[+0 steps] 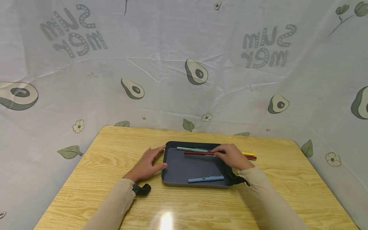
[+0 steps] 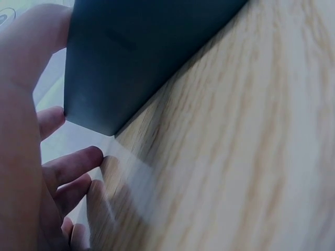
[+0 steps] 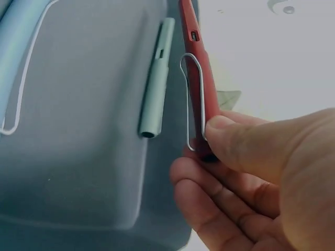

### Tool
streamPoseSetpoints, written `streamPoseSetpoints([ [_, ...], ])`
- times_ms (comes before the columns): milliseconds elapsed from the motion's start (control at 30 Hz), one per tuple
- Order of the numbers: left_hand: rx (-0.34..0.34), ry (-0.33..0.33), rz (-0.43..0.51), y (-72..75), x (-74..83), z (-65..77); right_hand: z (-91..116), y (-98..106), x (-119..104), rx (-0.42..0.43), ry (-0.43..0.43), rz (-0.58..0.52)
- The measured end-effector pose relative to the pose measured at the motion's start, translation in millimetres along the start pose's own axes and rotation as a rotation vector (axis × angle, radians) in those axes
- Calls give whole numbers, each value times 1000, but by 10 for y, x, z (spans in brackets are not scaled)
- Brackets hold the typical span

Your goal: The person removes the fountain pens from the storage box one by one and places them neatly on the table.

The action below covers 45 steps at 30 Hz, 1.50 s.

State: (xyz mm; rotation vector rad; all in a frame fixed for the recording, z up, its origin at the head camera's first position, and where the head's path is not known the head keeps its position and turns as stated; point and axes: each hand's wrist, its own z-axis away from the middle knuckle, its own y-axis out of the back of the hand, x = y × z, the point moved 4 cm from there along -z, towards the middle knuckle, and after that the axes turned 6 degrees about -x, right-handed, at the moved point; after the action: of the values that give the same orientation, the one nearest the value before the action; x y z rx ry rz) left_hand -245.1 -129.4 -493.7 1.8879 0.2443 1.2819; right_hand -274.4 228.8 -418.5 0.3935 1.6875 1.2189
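My right hand (image 1: 231, 156) pinches a red pen (image 1: 198, 153) near its clip end, between thumb and curled fingers. The pen lies level over the far part of a dark grey tray (image 1: 175, 184). Just behind it, a pale green pen (image 1: 191, 149) rests in the tray. Along the tray's near side lies a blue pen (image 1: 205, 179) with a wire clip. At the tray's left edge is my left hand (image 1: 146, 165), its fingers spread. The left wrist view has a thumb and a fingertip touching the tray's outer wall (image 2: 131, 57).
To the right of the tray, partly behind my right hand, are a yellow pen (image 1: 248, 154) and another red pen (image 1: 251, 157). All stand on a wooden table (image 1: 187, 207). A printed cloth (image 1: 161, 48) hangs behind the table.
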Motion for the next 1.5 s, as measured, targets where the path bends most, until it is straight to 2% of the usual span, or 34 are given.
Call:
streamPoseSetpoints([
  [167, 0, -2, -9, -4, -5, -12, 118, 94, 7, 82, -28, -56],
  [300, 6, -10, -10, 5, -2, -25, 206, 130, 59, 142, -57, -57],
  [433, 11, -2, -11, 0, -17, -19, 252, 105, 107, 165, -85, -49],
  [767, 5, 17, 3, 5, 15, 5, 385, 116, 145, 233, -75, -46],
  [1100, 4, 27, 9, 28, 48, -19, 468, 154, 218, 268, -47, -141],
  [1500, -4, 11, 3, 49, 53, -26, 530, 254, 271, 287, -65, -141],
])
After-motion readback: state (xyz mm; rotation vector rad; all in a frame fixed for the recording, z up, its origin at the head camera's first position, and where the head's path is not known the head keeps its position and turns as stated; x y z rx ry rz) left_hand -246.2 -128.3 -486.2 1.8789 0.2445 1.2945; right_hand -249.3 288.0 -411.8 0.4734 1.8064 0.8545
